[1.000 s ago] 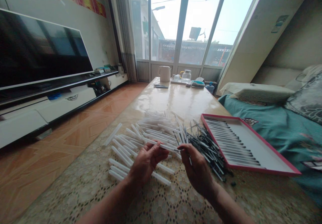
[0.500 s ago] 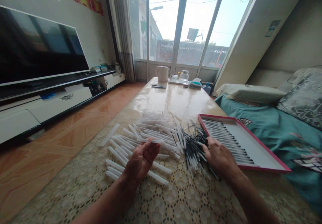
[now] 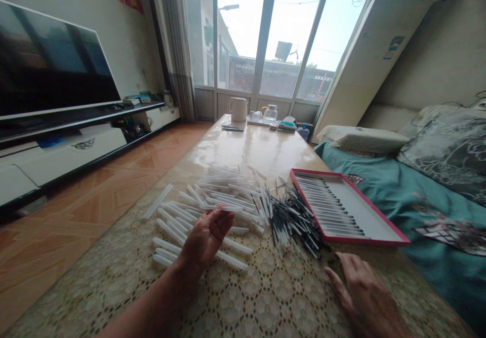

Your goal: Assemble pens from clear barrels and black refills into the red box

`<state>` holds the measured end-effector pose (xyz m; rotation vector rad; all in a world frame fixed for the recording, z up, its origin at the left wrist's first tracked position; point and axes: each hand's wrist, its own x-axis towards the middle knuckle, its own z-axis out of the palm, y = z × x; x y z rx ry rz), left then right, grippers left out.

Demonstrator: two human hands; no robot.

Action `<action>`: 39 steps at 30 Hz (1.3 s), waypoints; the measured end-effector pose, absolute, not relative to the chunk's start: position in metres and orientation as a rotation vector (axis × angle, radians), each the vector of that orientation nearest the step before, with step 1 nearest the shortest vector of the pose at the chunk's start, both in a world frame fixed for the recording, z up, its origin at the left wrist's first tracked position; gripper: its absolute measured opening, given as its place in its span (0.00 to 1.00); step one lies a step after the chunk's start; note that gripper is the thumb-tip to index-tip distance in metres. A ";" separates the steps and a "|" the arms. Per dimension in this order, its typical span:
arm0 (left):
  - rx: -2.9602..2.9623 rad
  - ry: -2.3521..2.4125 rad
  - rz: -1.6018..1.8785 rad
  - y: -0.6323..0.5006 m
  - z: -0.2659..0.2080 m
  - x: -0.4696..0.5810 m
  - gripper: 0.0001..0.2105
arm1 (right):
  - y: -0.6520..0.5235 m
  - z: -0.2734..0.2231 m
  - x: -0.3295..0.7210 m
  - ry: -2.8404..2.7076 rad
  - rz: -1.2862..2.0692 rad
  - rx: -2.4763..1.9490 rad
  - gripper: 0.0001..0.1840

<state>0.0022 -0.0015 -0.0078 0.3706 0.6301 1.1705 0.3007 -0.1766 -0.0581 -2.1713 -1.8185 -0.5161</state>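
My left hand (image 3: 207, 236) holds a translucent white plastic tube (image 3: 228, 208) between thumb and fingertips, over a loose pile of similar tubes (image 3: 172, 231). My right hand (image 3: 359, 282) is low over the table at the right, thumb apart from the fingers, with nothing visible in it. Small dark bits (image 3: 333, 261), too blurred to name, lie by its fingertips. Between the hands is a heap of thin black-and-clear sticks (image 3: 290, 216) that look like pen refills. Beyond my right hand, a red-rimmed shallow box (image 3: 374, 201) holds a row of filled tubes with dark ends (image 3: 330, 203).
The long table (image 3: 261, 148) has a patterned cover. At its far end stand a beige kettle (image 3: 238, 110), a glass pitcher (image 3: 270, 112) and a tissue pack (image 3: 287, 123). A sofa with a teal cover (image 3: 383, 171) runs along the right; a television cabinet (image 3: 87, 143) stands left.
My right hand has left the heap of black sticks and moved toward me and to the right. My left hand keeps its tube. The view has shifted slightly right.
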 end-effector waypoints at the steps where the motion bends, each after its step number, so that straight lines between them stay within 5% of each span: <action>1: 0.375 0.628 1.168 -0.001 -0.008 0.002 0.09 | -0.178 -0.064 0.297 -1.819 -0.491 -2.154 0.19; 17: 0.394 0.636 1.165 -0.004 -0.007 0.000 0.09 | -0.104 -0.072 0.236 -1.672 -0.111 -2.116 0.35; 39: 0.396 0.680 1.146 -0.006 -0.004 0.001 0.07 | -0.028 -0.018 0.197 -1.872 0.175 -1.987 0.34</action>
